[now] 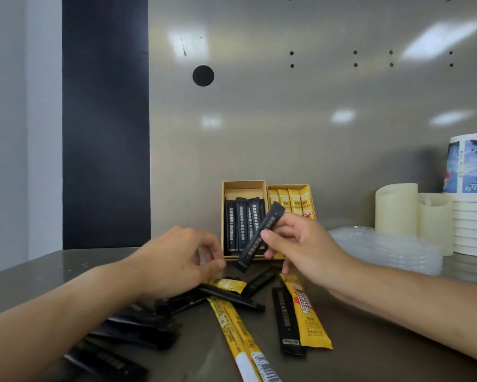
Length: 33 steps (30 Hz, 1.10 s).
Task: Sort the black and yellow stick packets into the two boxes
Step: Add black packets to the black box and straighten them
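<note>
Two small cardboard boxes stand side by side against the back wall. The left box (244, 186) holds black stick packets, the right box (286, 186) yellow ones. My right hand (300, 249) pinches a black packet (260, 237), held tilted just in front of the boxes. My left hand (176, 260) hovers with curled fingers over the loose pile, its fingertips near a yellow packet (227, 284); whether it holds anything is unclear. Loose black packets (138, 323) and yellow packets (309, 312) lie scattered on the steel counter.
A stack of clear plastic lids (386, 246) lies right of the boxes. Behind it stand two cream cylinders (397, 208) and a stack of paper cups (471, 194). A steel wall closes the back; a dark panel (105, 119) is at the left.
</note>
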Available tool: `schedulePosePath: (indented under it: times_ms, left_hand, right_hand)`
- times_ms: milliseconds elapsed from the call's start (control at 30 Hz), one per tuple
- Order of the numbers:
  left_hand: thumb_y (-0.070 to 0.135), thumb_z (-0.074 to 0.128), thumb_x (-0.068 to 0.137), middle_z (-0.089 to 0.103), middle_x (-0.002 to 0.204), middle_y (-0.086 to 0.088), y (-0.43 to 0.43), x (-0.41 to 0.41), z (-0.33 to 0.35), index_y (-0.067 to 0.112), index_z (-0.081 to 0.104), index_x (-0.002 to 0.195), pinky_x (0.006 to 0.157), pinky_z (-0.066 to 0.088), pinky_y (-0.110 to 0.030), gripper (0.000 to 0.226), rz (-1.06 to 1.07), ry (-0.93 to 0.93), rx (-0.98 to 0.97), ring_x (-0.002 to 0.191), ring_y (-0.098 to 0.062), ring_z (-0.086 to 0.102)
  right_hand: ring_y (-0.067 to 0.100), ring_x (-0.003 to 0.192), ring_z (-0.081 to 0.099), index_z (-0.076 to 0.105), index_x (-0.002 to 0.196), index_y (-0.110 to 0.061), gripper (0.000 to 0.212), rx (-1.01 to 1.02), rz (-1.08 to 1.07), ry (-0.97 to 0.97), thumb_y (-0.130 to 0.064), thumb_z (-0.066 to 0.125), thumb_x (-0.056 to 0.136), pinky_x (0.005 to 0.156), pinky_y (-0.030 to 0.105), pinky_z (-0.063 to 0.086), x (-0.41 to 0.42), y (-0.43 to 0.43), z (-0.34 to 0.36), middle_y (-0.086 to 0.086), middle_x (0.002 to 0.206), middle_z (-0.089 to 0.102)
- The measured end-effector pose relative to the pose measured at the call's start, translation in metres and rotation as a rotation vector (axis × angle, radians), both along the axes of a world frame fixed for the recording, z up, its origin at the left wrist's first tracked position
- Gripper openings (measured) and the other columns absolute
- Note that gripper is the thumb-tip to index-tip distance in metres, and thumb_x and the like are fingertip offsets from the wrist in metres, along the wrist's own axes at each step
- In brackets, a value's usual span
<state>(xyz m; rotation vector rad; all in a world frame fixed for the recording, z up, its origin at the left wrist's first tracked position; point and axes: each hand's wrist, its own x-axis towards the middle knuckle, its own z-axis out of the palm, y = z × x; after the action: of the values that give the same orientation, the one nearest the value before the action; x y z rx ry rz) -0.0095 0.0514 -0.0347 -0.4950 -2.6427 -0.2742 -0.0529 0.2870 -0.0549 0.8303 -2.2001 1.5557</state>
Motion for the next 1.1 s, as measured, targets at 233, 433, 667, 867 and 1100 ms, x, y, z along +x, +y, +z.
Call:
schedulePosePath:
  times_ms: [233, 433, 667, 867, 1100]
  left_hand:
    - [0.049, 0.057, 0.096, 0.071, 0.094, 0.019, 0.005, 0.002, 0.001, 0.036, 0.069, 0.097, 0.082, 0.058, -0.036, 0.018, -0.005, -0.012, -0.060, 0.085, 0.000, 0.066]
    - [0.062, 0.053, 0.091, 0.070, 0.096, 0.018, 0.004, 0.000, -0.001, 0.038, 0.069, 0.095, 0.081, 0.059, -0.039, 0.030, -0.020, -0.042, -0.074, 0.084, -0.002, 0.065]
    - [0.059, 0.051, 0.094, 0.071, 0.098, 0.016, 0.004, -0.001, -0.001, 0.036, 0.071, 0.097, 0.083, 0.058, -0.040, 0.031, -0.038, -0.069, -0.089, 0.087, -0.004, 0.065]
    - [0.059, 0.049, 0.093, 0.071, 0.099, 0.013, 0.001, -0.002, -0.003, 0.034, 0.070, 0.097, 0.084, 0.058, -0.040, 0.032, -0.049, -0.078, -0.070, 0.087, -0.005, 0.066]
    - [0.057, 0.050, 0.095, 0.070, 0.102, 0.011, 0.001, -0.005, -0.004, 0.031, 0.070, 0.098, 0.084, 0.057, -0.040, 0.033, -0.057, -0.070, -0.096, 0.090, -0.009, 0.064]
  right_hand:
    - [0.009, 0.083, 0.073, 0.064, 0.117, -0.018, 0.020, 0.020, 0.001, -0.021, -0.025, 0.063, 0.099, 0.052, 0.022, 0.053, 0.000, -0.002, 0.001, -0.002, 0.109, 0.074]
    - [0.007, 0.071, 0.073, 0.067, 0.120, -0.011, 0.028, 0.096, -0.114, 0.032, -0.025, 0.068, 0.096, 0.051, 0.026, 0.058, -0.003, -0.003, 0.016, 0.001, 0.099, 0.073]
    - [0.002, 0.049, 0.065, 0.067, 0.112, -0.011, 0.018, 0.255, -0.291, 0.190, -0.022, 0.066, 0.097, 0.044, 0.016, 0.052, -0.026, -0.037, 0.051, 0.000, 0.082, 0.071]
    - [0.007, 0.058, 0.064, 0.062, 0.121, -0.006, 0.027, 0.266, -0.361, 0.121, -0.016, 0.066, 0.097, 0.044, 0.016, 0.052, -0.052, -0.065, 0.052, 0.010, 0.096, 0.072]
    - [0.012, 0.056, 0.068, 0.064, 0.080, -0.015, 0.016, 0.272, -0.385, 0.080, -0.018, 0.073, 0.092, 0.056, 0.027, 0.062, -0.065, -0.072, 0.045, 0.006, 0.073, 0.070]
